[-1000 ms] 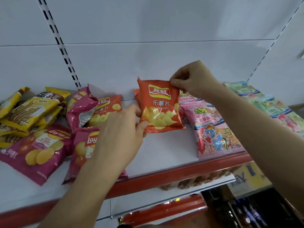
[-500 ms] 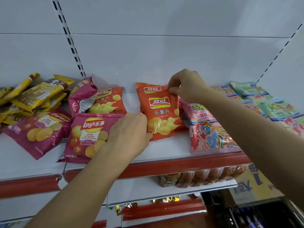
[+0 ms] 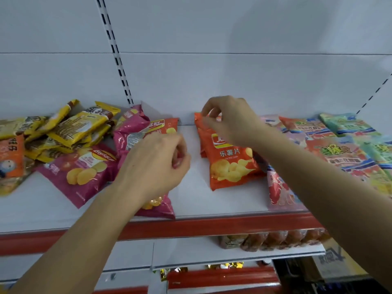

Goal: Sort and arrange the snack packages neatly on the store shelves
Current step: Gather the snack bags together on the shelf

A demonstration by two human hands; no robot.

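White shelving fills the view, with a red strip (image 3: 212,224) along the front lip of the shelf (image 3: 201,200) and a slotted upright on the back panel. Below that lip a lower shelf carries a row of brownish packs, too dim to name.

Nearest on the shelf, the left hand (image 3: 157,164) hangs over a pink Lay's bag (image 3: 157,205), most of which it hides. Its fingers (image 3: 180,158) are curled loosely with nothing between them, so I read it as empty. Left of it lies a second pink bag (image 3: 82,175), and beyond that a heap of yellow packs (image 3: 72,128).

Right of a bare patch of shelf, the orange bag (image 3: 231,166) lies flat, its long axis running front to back, top edge toward the back panel. It sits on at least one more orange bag, whose edge shows at its left. The right hand (image 3: 231,122) hovers over that top edge, thumb and forefinger close together; blur hides whether they pinch the seal or have let go.

Further back on the left, another orange bag (image 3: 167,126) is tucked behind a crumpled pink one (image 3: 131,128). To the far right lie pastel cartoon packs (image 3: 343,153).

That stray orange bag looks like the next piece to sort. It lies up and slightly left of the left hand, which is clearly nearer than the right, and its place would be across the gap on the orange stack.
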